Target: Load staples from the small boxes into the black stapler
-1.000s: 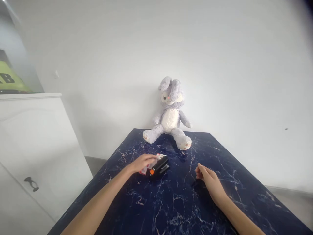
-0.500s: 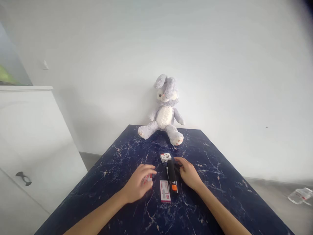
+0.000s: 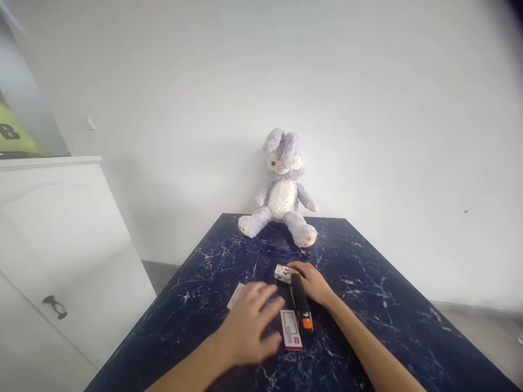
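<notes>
The stapler (image 3: 301, 302) lies on the table (image 3: 368, 302). Beside it, the right hand (image 3: 311, 283) has reached the white box (image 3: 282, 274); whether its fingers grip cannot be told. The left hand (image 3: 250, 326), fingers spread and empty, has left the packet (image 3: 234, 296), apparently set down.

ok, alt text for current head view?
Right hand at a small white box, alongside a black-and-orange stapler; the blurred, open left hand, beside a thin red-and-white box, partly hides a flat pale item. All on a dark-blue marbled table; a grey plush rabbit sits at the back by a white wall.
</notes>
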`<action>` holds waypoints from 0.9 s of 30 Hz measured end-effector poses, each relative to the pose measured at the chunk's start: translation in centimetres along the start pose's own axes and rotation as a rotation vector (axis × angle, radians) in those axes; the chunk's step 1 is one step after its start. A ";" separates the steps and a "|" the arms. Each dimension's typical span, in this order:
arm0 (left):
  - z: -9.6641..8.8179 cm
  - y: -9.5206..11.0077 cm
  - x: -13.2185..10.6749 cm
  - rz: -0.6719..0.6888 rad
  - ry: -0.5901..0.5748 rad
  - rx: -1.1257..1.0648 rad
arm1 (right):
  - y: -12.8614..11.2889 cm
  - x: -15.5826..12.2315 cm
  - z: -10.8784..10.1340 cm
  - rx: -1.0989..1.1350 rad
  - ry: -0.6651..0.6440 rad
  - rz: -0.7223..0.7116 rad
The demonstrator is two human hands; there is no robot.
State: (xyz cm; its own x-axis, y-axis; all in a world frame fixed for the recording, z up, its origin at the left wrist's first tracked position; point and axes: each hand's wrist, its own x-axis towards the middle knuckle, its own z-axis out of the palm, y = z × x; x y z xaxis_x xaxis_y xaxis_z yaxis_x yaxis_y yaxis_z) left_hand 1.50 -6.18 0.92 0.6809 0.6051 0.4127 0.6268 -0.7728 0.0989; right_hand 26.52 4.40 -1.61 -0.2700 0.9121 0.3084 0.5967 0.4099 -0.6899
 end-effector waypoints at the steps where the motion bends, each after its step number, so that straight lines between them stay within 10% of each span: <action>1: 0.4 1.4 0.1 0.148 -0.039 -0.037 | 0.0 0.1 0.0 -0.002 -0.008 -0.016; 3: 1.3 3.8 0.4 0.343 -0.091 -0.095 | 0.1 0.2 -0.1 0.001 -0.039 -0.054; 6: 2.8 5.5 0.6 0.277 -0.031 -0.159 | 0.0 0.1 -0.5 0.009 -0.095 -0.084; 13: 2.9 2.5 0.9 -0.017 0.156 -0.099 | -0.1 -0.6 -1.7 0.045 -0.202 -0.116; 19: 1.2 4.1 1.1 0.325 0.007 -0.068 | 0.2 -0.9 -2.0 0.117 -0.298 -0.103; 27: 2.8 4.3 1.4 0.262 0.201 -0.110 | -1.1 -1.6 -1.4 0.132 -0.248 -0.110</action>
State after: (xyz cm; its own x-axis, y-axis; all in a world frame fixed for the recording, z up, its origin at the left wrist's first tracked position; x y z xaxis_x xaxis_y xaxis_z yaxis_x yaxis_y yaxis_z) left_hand 6.19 -8.12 -0.61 0.7184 0.3421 0.6057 0.3884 -0.9196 0.0586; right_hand 27.32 2.44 -0.44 -0.5136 0.8273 0.2274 0.4551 0.4874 -0.7452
